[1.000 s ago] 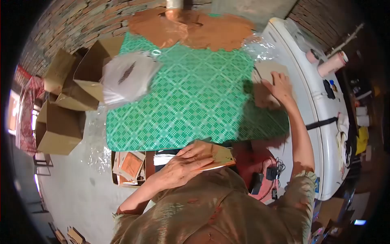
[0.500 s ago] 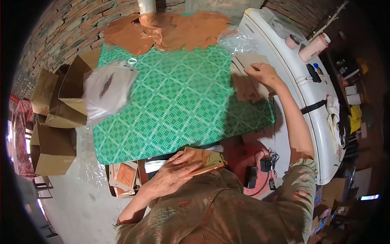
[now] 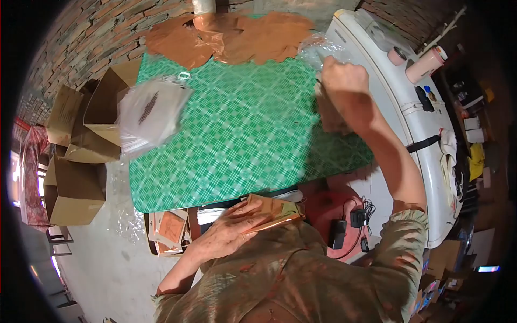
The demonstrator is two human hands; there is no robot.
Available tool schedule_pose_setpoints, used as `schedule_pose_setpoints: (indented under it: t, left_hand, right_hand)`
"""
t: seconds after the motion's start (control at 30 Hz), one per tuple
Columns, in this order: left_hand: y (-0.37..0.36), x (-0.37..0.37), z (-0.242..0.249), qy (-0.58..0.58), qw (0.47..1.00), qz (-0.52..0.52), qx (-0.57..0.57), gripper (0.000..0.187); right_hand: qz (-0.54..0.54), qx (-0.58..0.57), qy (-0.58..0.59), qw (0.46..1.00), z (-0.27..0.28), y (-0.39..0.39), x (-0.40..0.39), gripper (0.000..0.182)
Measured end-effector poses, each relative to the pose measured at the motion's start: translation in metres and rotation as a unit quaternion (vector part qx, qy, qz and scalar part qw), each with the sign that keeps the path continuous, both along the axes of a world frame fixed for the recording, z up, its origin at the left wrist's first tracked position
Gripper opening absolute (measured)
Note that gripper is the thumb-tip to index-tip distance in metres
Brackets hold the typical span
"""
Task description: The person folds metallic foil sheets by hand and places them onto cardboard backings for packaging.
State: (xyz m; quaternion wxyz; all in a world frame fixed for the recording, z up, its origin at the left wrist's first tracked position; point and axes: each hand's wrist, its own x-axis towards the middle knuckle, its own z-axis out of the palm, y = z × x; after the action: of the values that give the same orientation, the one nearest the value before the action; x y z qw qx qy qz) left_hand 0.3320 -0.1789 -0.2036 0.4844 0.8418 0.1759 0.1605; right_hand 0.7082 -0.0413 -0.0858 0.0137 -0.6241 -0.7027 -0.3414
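While the left hand (image 3: 229,230) lies over the orange packet (image 3: 273,213) at the lap, its fingers bent across the top and gripping it, the right hand (image 3: 346,81) is raised over the right side of the green cloth (image 3: 231,129), closed, knuckles up. Cannot tell whether anything is inside that fist.

Writing: plastic bags (image 3: 152,116), stacked on the cloth's left, carry a dark printed strip, too small to read. Faint print on a flap of the open cartons (image 3: 81,210); not legible. Small dark mark near the top corner of the white appliance (image 3: 392,91), likewise unreadable. No brand made out on the pink bottle (image 3: 425,65) or the pink jar (image 3: 397,56), both on the appliance.

Hidden or cut off: brown cards (image 3: 329,110) lie at the cloth's right edge, largely covered by the right hand and forearm; their number cannot be told. The packet's near side and the left thumb are hard to make out. Brown sheets (image 3: 258,40) spread over the cloth's far end, partly under clear film. Below the cloth's near left corner, a box (image 3: 186,248) of orange-and-white packs (image 3: 171,226), partly overhung. Right of the lap, black adapters (image 3: 337,234) and tangled cable on a red surface. Far right, shelves too dark to read.
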Motion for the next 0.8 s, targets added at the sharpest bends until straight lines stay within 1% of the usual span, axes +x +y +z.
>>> schedule_pose_setpoints:
  t: [0.03, 0.1, 0.13, 0.2, 0.23, 0.27, 0.33, 0.43, 0.47, 0.53, 0.6, 0.67, 0.77, 0.8]
  left_hand:
    - [0.000, -0.002, -0.001, 0.001, 1.000, -0.001, 0.004, 0.049]
    - [-0.001, -0.004, -0.002, 0.001, 1.000, -0.002, 0.009, 0.049]
    - [-0.003, -0.005, -0.001, -0.005, 1.000, 0.004, 0.007, 0.048]
    - [-0.008, -0.006, 0.002, -0.019, 1.000, 0.016, 0.002, 0.046]
    - [-0.010, -0.006, 0.003, -0.020, 1.000, 0.018, -0.003, 0.046]
    - [-0.012, -0.008, 0.004, -0.021, 1.000, 0.020, -0.008, 0.047]
    - [-0.014, -0.013, 0.003, -0.015, 0.999, 0.020, -0.020, 0.047]
    - [-0.016, -0.023, -0.005, -0.004, 0.999, 0.021, -0.041, 0.047]
    - [-0.017, -0.026, -0.008, -0.006, 0.999, 0.028, -0.045, 0.048]
    - [-0.018, -0.031, -0.010, -0.016, 0.997, 0.040, -0.069, 0.048]
    - [-0.019, -0.033, -0.012, -0.008, 0.994, 0.037, -0.106, 0.047]
    - [-0.018, -0.032, -0.014, -0.015, 0.992, 0.027, -0.125, 0.045]
    - [-0.015, -0.029, -0.009, -0.006, 0.992, 0.009, -0.128, 0.045]
    - [-0.014, -0.028, -0.010, -0.003, 0.991, 0.008, -0.136, 0.045]
  right_hand:
    - [0.042, 0.010, -0.013, 0.999, 0.007, -0.007, -0.020, 0.003]
    - [0.187, 0.030, 0.022, 0.982, -0.010, -0.013, -0.047, 0.006]
    - [0.211, 0.088, -0.224, 0.947, -0.017, -0.018, -0.056, 0.008]
    - [0.181, -0.025, -0.241, 0.953, -0.037, -0.024, -0.098, 0.012]
    - [0.125, -0.191, -0.008, 0.974, -0.046, -0.020, -0.135, 0.015]
    - [0.132, -0.264, 0.011, 0.955, -0.049, -0.016, -0.152, 0.015]
    - [0.146, -0.405, 0.046, 0.901, -0.054, -0.008, -0.173, 0.017]
    - [0.124, -0.412, 0.181, 0.884, -0.068, -0.001, -0.187, 0.017]
    - [0.126, -0.381, 0.185, 0.897, -0.078, 0.004, -0.184, 0.017]
    - [0.130, -0.319, 0.190, 0.919, -0.108, 0.022, -0.154, 0.017]
    - [0.184, -0.184, 0.217, 0.941, -0.138, 0.044, -0.109, 0.017]
    - [0.247, -0.142, 0.208, 0.936, -0.145, 0.061, -0.061, 0.021]
    - [0.126, -0.226, 0.261, 0.930, -0.153, 0.064, -0.028, 0.035]
    - [0.132, -0.235, 0.261, 0.927, -0.155, 0.060, -0.029, 0.038]
